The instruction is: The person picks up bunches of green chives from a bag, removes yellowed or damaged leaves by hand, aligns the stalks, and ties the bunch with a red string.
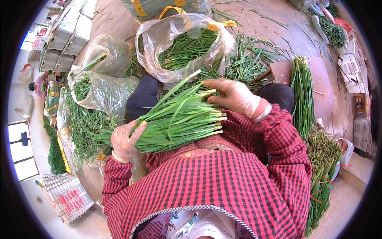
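Note:
My left hand [126,140], in a thin clear glove, grips a loose bunch of green garlic chives [176,125] by the leafy part. The bunch lies across my lap, its pale cut stem ends pointing right. One thicker stalk [191,76] sticks up out of it at an angle. My right hand [234,97], also gloved and slightly blurred, is at the upper stem ends with thumb and fingers apart. Whether its fingertips touch the stems is hard to see. Beyond my knees stands an opened clear plastic bag [143,44] with more chives [191,49] inside.
Left of me are bagged greens [101,89] and a loose leaf heap [86,128]. To the right, a chive bundle [301,92] lies over a board [322,86], near stacked tied bundles [323,155]. White crates [68,33] are stacked far left. Another person [38,86] is at the left.

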`<control>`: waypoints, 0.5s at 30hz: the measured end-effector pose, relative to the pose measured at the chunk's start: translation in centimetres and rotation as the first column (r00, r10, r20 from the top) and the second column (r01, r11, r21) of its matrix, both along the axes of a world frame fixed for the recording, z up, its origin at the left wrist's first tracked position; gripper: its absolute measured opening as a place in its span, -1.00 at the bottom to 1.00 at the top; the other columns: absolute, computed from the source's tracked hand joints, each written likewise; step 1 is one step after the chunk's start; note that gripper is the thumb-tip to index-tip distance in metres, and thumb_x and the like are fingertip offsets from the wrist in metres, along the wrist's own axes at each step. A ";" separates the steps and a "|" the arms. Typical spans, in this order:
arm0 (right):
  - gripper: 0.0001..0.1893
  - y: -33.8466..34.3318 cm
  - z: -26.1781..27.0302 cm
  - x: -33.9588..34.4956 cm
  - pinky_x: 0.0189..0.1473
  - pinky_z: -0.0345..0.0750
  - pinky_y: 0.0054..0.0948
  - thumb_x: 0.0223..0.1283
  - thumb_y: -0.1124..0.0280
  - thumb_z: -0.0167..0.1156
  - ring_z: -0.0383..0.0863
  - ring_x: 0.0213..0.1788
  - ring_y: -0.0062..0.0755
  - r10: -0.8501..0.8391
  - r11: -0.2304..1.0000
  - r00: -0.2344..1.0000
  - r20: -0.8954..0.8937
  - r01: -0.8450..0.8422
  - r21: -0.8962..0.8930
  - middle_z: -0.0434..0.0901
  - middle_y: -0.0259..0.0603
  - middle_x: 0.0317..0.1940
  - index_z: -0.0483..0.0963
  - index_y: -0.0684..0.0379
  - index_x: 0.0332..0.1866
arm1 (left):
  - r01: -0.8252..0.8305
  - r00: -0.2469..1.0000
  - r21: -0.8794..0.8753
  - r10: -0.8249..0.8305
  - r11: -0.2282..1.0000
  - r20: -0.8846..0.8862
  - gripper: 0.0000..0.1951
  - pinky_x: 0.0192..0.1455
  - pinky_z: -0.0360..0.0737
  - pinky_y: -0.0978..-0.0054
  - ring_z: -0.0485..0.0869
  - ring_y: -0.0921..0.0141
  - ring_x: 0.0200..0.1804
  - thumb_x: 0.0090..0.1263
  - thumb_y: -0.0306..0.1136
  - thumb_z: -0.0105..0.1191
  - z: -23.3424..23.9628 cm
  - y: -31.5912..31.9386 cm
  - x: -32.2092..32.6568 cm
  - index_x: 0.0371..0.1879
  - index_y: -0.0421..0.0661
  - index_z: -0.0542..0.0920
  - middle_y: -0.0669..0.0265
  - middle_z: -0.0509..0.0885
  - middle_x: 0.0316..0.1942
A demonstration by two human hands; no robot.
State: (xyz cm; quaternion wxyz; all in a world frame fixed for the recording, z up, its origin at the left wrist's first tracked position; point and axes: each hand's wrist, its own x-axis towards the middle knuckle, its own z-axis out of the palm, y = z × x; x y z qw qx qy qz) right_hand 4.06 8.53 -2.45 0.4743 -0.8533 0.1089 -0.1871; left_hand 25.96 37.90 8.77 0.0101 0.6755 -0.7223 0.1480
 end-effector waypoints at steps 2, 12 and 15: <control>-0.80 0.7 0.2 0.8 -0.18 0.54 -0.29 0.10 0.31 0.19 0.59 -0.24 -0.07 0.090 0.991 0.990 -0.105 -0.100 -0.092 0.57 -0.16 -0.35 0.58 0.11 -0.18 | 0.028 1.000 -0.011 -0.028 1.000 -0.013 -0.49 -0.29 0.56 0.38 0.63 0.29 -0.28 0.02 -0.40 0.19 -0.1 -0.1 0.1 0.07 0.14 0.57 0.26 0.62 -0.12; -0.48 -6.8 -3.2 -3.5 0.08 0.44 -0.27 0.11 0.11 0.27 0.52 0.05 -0.11 -0.443 0.891 0.839 -0.315 0.375 -0.254 0.53 0.05 -0.05 0.44 0.25 0.08 | 0.035 0.999 -0.024 -0.036 0.999 -0.029 -0.46 -0.32 0.55 0.37 0.62 0.28 -0.28 0.04 -0.27 0.22 -0.3 0.5 0.4 0.12 0.16 0.53 0.25 0.61 -0.11; -0.26 -5.0 0.2 0.8 0.36 0.19 -0.34 0.14 -0.05 0.23 0.28 0.33 -0.15 -0.172 0.967 0.963 -0.207 0.205 0.152 0.34 0.10 0.23 0.31 0.38 0.22 | 0.075 0.997 -0.014 -0.075 0.997 -0.017 -0.45 -0.33 0.55 0.37 0.62 0.29 -0.30 0.05 -0.23 0.21 -0.5 0.0 0.3 0.14 0.16 0.52 0.25 0.60 -0.10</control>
